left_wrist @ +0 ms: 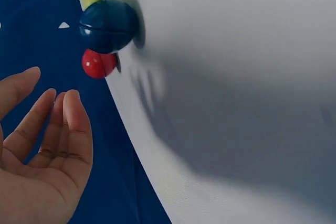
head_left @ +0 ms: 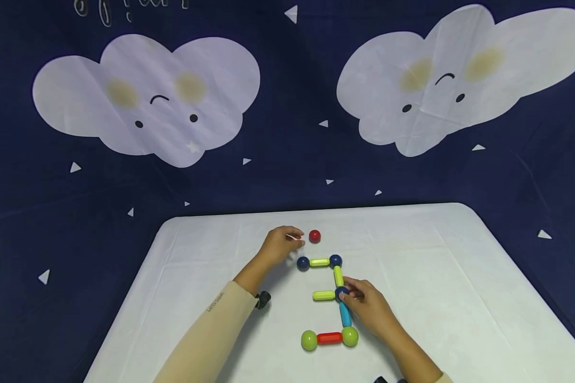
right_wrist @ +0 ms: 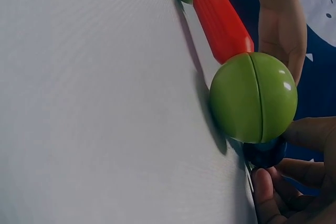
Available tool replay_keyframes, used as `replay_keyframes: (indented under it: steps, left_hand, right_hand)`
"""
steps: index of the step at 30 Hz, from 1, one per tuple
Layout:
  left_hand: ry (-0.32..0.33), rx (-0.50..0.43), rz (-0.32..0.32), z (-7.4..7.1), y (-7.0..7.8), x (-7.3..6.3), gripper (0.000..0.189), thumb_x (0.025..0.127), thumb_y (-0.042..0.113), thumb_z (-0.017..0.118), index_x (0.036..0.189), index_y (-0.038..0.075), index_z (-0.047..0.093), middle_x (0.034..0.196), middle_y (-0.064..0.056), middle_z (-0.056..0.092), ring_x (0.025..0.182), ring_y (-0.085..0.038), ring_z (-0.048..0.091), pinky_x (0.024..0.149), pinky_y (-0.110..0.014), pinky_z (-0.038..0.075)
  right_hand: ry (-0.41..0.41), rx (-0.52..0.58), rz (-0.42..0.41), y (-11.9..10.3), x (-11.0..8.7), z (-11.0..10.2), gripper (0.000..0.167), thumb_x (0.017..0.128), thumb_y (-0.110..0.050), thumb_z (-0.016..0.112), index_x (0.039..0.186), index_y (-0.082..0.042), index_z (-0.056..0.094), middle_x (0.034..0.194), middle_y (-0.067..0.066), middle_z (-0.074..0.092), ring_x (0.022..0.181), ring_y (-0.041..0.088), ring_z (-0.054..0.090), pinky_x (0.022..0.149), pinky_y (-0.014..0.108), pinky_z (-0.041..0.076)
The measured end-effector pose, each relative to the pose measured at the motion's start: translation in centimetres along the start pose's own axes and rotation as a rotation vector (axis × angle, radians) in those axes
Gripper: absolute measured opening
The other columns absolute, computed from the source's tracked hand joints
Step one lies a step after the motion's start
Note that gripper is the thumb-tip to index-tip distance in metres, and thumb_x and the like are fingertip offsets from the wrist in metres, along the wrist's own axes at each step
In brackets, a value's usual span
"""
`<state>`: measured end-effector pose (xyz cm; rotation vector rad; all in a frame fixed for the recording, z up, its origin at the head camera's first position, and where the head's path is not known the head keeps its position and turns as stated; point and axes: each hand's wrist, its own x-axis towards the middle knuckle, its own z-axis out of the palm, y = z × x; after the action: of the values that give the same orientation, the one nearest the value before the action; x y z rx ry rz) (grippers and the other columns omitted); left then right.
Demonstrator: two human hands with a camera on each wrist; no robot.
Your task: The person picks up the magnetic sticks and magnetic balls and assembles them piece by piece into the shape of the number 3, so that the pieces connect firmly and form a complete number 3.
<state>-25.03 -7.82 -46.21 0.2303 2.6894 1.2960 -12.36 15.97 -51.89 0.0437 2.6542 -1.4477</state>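
Note:
A chain of balls and rods lies flat on the white table. My right hand (head_left: 371, 306) pinches its middle dark blue ball (head_left: 341, 292) between thumb and fingers. That ball joins a lime rod (head_left: 323, 296) pointing left, another lime rod (head_left: 338, 275) running up and a light blue rod (head_left: 345, 314) running down. Beside the red ball (head_left: 314, 236), my left hand (head_left: 281, 244) hovers with fingers loosely bent and thumb apart, holding nothing. In the left wrist view the same red ball (left_wrist: 98, 63) sits just beyond a dark blue ball (left_wrist: 109, 25).
At the chain's near end, a red rod (head_left: 329, 338) links two green balls (head_left: 309, 340). Its far end has a lime rod (head_left: 319, 262) between two dark blue balls (head_left: 303, 263). A dark cloth with clouds (head_left: 146, 96) hangs behind the table (head_left: 460, 319).

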Motion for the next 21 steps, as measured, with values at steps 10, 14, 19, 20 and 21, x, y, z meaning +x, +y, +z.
replay_keyframes:
  steps: [10, 14, 19, 20, 21]
  left_hand:
    - [-0.005, -0.016, -0.029, 0.8, -0.2, 2.4, 0.031, 0.091, 0.018, 0.075, 0.120, 0.009, 0.072, 0.115, -0.008, 0.072, 0.095, -0.019, 0.068, 0.079, -0.031, 0.055]
    - [-0.024, -0.005, -0.043, 1.2, 0.3, 3.2, 0.033, 0.090, 0.016, 0.075, 0.122, 0.008, 0.070, 0.121, -0.009, 0.071, 0.101, -0.022, 0.068, 0.081, -0.032, 0.057]
    - [-0.058, -0.023, -0.095, 1.9, 0.5, 4.2, 0.037, 0.089, 0.015, 0.077, 0.124, 0.008, 0.069, 0.126, -0.011, 0.068, 0.100, -0.024, 0.069, 0.080, -0.033, 0.059]
    - [-0.065, -0.032, -0.108, 2.1, 0.5, 4.4, 0.039, 0.088, 0.015, 0.077, 0.125, 0.008, 0.069, 0.127, -0.011, 0.068, 0.098, -0.024, 0.070, 0.080, -0.033, 0.059]
    - [-0.071, -0.040, -0.117, 2.2, 0.5, 4.6, 0.040, 0.088, 0.015, 0.078, 0.126, 0.008, 0.068, 0.128, -0.011, 0.067, 0.096, -0.024, 0.070, 0.079, -0.033, 0.059]
  right_hand:
    - [0.001, 0.013, 0.016, 0.0, 0.0, 0.0, 0.045, 0.094, -0.016, 0.070, 0.138, -0.009, 0.061, 0.109, 0.004, 0.064, 0.100, 0.013, 0.062, 0.088, 0.024, 0.055]
    - [0.004, 0.016, 0.014, 0.1, 0.0, 0.0, 0.045, 0.094, -0.015, 0.070, 0.137, -0.009, 0.062, 0.109, 0.004, 0.063, 0.100, 0.013, 0.061, 0.088, 0.024, 0.055]
    - [0.000, 0.014, 0.012, 0.1, 0.0, 0.0, 0.044, 0.094, -0.015, 0.071, 0.137, -0.009, 0.062, 0.108, 0.004, 0.063, 0.100, 0.013, 0.061, 0.088, 0.024, 0.055]
    - [0.001, 0.013, 0.011, 0.1, 0.0, 0.0, 0.044, 0.094, -0.015, 0.071, 0.137, -0.009, 0.062, 0.108, 0.004, 0.063, 0.099, 0.013, 0.060, 0.088, 0.024, 0.055]
    - [0.004, 0.012, 0.010, 0.1, 0.0, 0.0, 0.044, 0.094, -0.015, 0.071, 0.137, -0.009, 0.062, 0.108, 0.004, 0.063, 0.099, 0.013, 0.060, 0.087, 0.024, 0.055]
